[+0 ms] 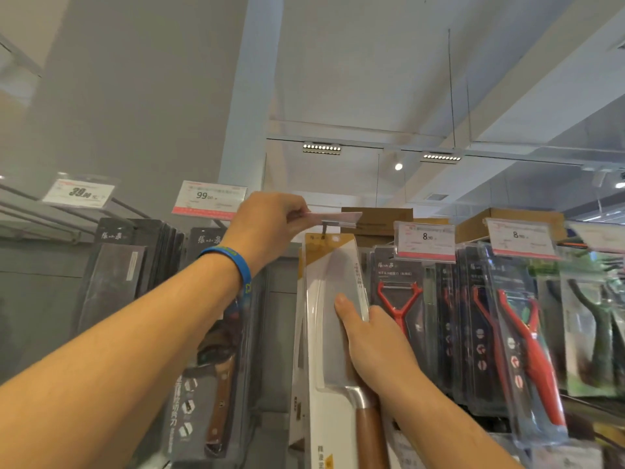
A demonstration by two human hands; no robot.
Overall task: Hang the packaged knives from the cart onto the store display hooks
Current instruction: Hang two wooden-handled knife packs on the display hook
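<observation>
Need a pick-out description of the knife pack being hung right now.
On the hook wall, find the centre column between dark knife packs on the left and red peelers on the right. The cleaver pack sits there, top at the hook under the price tag the left hand holds up, right hand gripping its edge. It alone has a white-and-yellow card.

glossy plastic knife pack [333,299], wooden handle [370,431]

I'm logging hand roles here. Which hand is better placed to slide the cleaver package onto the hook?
Right. The right hand grips the cleaver package, its top at the hook; the left hand is busy pinching the price tag up.
</observation>
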